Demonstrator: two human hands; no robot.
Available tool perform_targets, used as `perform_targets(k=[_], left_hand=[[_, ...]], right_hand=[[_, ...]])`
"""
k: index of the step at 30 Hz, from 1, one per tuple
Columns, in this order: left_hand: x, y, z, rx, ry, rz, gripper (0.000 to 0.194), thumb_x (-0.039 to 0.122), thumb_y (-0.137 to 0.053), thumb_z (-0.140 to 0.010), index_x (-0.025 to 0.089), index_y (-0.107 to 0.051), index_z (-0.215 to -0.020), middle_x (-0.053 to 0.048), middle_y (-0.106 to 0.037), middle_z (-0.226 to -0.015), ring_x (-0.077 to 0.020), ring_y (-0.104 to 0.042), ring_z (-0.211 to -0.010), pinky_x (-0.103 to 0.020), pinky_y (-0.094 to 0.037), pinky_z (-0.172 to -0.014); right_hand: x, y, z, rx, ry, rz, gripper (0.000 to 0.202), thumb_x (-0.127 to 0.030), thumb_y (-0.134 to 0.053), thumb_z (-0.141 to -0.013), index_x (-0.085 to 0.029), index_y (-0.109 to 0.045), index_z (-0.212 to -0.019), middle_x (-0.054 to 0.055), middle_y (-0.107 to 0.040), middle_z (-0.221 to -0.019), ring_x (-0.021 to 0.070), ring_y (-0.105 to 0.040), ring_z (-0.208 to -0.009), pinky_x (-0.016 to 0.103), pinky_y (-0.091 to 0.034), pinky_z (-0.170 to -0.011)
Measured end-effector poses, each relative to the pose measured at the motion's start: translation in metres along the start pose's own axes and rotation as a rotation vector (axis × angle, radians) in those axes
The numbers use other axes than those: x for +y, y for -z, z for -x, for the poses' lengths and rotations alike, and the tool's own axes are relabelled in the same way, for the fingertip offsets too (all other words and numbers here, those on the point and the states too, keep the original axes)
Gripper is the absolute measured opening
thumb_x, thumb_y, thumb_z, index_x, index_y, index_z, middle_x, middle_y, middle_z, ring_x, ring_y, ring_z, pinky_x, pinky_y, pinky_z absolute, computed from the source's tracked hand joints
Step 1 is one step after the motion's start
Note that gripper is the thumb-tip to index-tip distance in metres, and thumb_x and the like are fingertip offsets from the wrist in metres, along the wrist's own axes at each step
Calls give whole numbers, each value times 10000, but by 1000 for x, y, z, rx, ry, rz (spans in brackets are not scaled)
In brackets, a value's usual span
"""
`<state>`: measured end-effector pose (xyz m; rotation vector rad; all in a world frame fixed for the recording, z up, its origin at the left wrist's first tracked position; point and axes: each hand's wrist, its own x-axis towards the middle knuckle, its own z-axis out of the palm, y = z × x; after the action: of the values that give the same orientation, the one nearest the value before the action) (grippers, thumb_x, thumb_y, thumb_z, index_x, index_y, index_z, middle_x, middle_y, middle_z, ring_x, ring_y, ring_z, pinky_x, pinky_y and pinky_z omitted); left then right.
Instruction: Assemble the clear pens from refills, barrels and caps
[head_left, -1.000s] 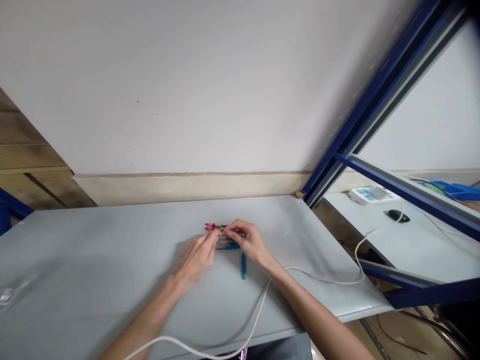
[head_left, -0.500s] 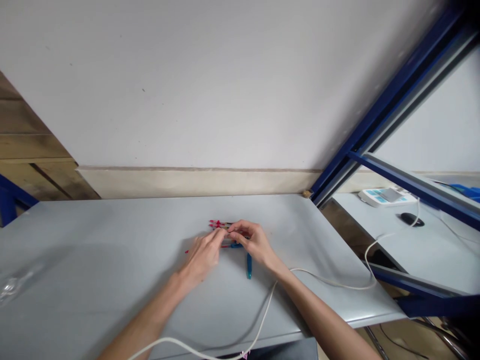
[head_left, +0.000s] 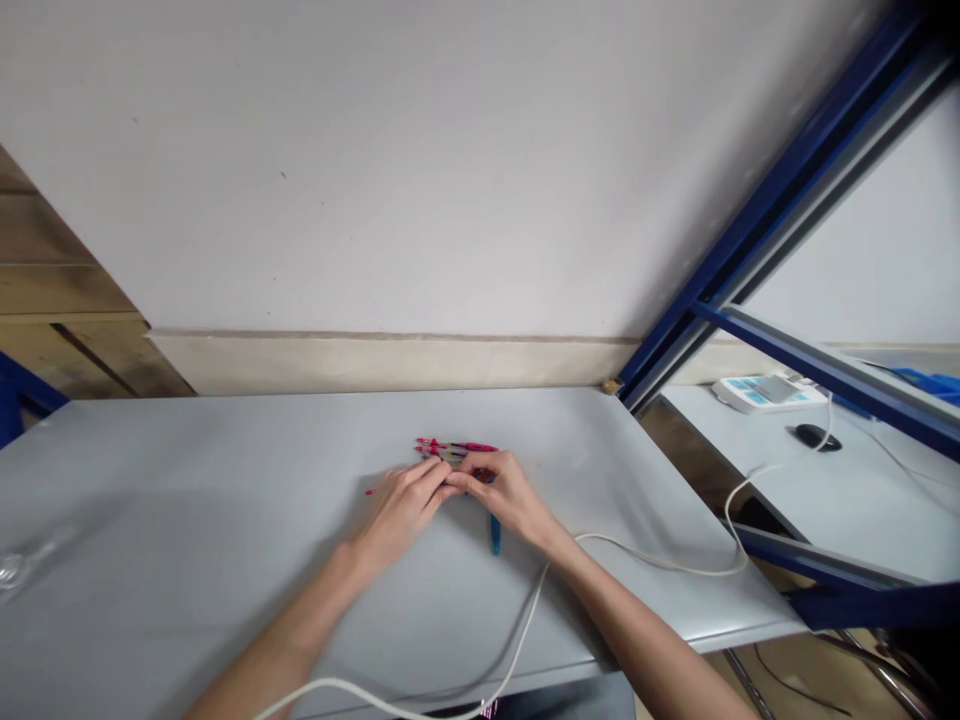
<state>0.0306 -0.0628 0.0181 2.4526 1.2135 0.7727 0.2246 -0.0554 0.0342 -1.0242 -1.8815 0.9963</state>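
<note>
My left hand [head_left: 406,500] and my right hand [head_left: 511,498] meet over the grey table, fingertips pinched together. Whatever small thing sits between them is hidden by the fingers. Just beyond the fingertips lie slim pens with red ends [head_left: 454,445], side by side. A red tip [head_left: 370,492] pokes out left of my left hand; the rest of that piece is covered. Below my right palm a blue pen-like barrel [head_left: 495,535] lies on the table, its upper end partly behind the hand.
A white cable [head_left: 660,565] runs across the table [head_left: 225,500] beneath my right forearm. Clear plastic [head_left: 13,570] lies at the left edge. Behind the blue frame [head_left: 780,350] on the right, a second table holds a white device [head_left: 765,392] and a black mouse [head_left: 817,437].
My fingertips have drawn closer together and dropped slightly, my right thumb now meeting the left fingers. More of the red pens shows behind them. The view has shifted slightly.
</note>
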Motion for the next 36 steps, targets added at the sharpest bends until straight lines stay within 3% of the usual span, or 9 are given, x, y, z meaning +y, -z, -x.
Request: perform_targets(k=[4, 7, 10, 13, 16, 19, 24, 31, 36], left_hand=[[1, 1, 0, 36, -33, -13, 311, 296, -388, -1061, 205, -604, -857, -3, -636, -818, -136, -582, -690, -244, -389, -652], [2, 0, 0, 29, 15, -48, 305, 308, -417, -1052, 211, -624, -850, -1, -668, -781, -143, -602, -661, -248, -377, -630], [2, 0, 1, 2, 78, -88, 233, 297, -425, -1048, 243, -648, -1004, 4, -707, -779, -159, -641, -656, -249, -371, -613], [3, 2, 2, -6, 77, -87, 241, 288, -404, -1049, 279, -613, -1167, -1, -736, -845, -167, -676, -702, -243, -395, -632], [5, 3, 2, -11, 67, -55, 241, 285, -389, -1048, 279, -612, -1141, -5, -736, -873, -160, -671, -713, -238, -415, -653], [4, 1, 2, 8, 53, -7, 226, 288, -382, -1051, 267, -601, -1103, -3, -718, -902, -149, -646, -722, -238, -422, -676], [-4, -4, 2, 72, 31, 64, 230, 279, -361, -1054, 228, -584, -1031, -17, -668, -924, -147, -628, -767, -250, -444, -745], [-7, -4, 2, 63, 81, 109, 201, 288, -371, -1052, 220, -542, -972, -1, -617, -876, -143, -580, -731, -256, -419, -714], [-4, -5, 3, 63, 93, 143, 189, 280, -372, -1049, 222, -518, -943, 5, -594, -856, -137, -558, -726, -251, -410, -705]], right_hand=[[-5, 10, -1, -100, 37, 72, 419, -453, -534, -1002, -149, -673, -749, -1, -615, -673, 129, -516, -630, 239, -386, -611], [-8, 24, -4, -135, 54, 133, 346, -381, -528, -1012, -153, -711, -827, 14, -660, -725, 137, -553, -652, 241, -406, -622], [-10, 42, -3, -210, 102, 195, 140, -235, -610, -948, -197, -745, -964, 32, -708, -898, 164, -616, -773, 265, -464, -718], [-10, 53, 7, -415, 138, 225, 253, -100, -648, -862, -244, -755, -1040, 45, -676, -1050, 196, -629, -942, 314, -494, -850], [-5, 55, 21, -537, 133, 266, 366, -27, -673, -791, -258, -764, -1059, 54, -627, -1129, 207, -600, -1033, 328, -488, -902], [1, 52, 30, -538, 146, 306, 262, -39, -693, -794, -233, -778, -948, 56, -613, -1094, 208, -577, -1031, 321, -480, -887], [-3, 54, 17, -431, 179, 206, 53, -214, -689, -898, -204, -738, -916, 59, -652, -992, 219, -586, -982, 347, -462, -892], [0, 42, -21, 90, -31, -307, 277, -460, -637, -933, -185, -640, -962, 22, -675, -821, 152, -583, -716, 278, -452, -674], [17, 18, -21, 194, -199, -783, 328, -418, -777, -824, -202, -575, -967, 39, -719, -887, 176, -690, -809, 276, -518, -707]])
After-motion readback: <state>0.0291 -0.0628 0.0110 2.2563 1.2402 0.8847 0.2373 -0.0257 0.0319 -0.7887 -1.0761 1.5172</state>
